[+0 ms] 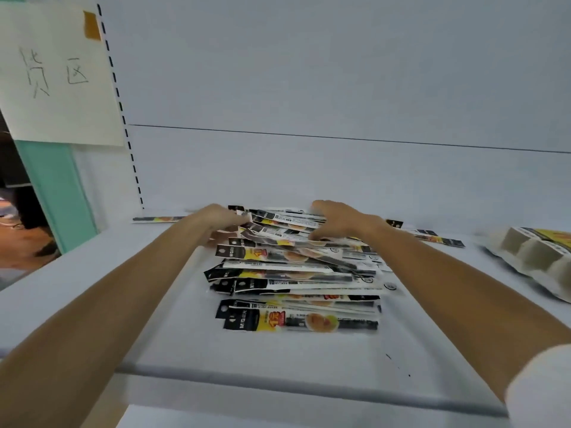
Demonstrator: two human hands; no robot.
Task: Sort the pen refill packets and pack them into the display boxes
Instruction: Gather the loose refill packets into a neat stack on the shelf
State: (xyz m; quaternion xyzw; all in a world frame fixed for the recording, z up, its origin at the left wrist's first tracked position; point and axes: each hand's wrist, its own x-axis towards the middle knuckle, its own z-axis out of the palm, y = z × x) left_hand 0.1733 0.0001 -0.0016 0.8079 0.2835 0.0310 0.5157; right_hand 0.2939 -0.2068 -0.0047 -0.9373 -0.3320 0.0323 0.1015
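Observation:
A loose pile of several long pen refill packets [296, 273], black, white and yellow, lies on the white shelf [154, 319] in the middle of the view. My left hand [217, 222] reaches to the far left end of the pile, and its fingers curl round the ends of the rear packets. My right hand [336, 219] lies on the far right part of the pile with fingers bent down onto the packets. A single packet [160, 219] lies apart at the back left. Another packet [432, 236] lies at the back right.
A folded grey cardboard display box [537, 257] with a yellow print lies at the right edge of the shelf. The shelf's back panel [309, 88] rises behind the pile. A handwritten paper sign [58, 75] hangs at the top left beside a teal post [58, 193].

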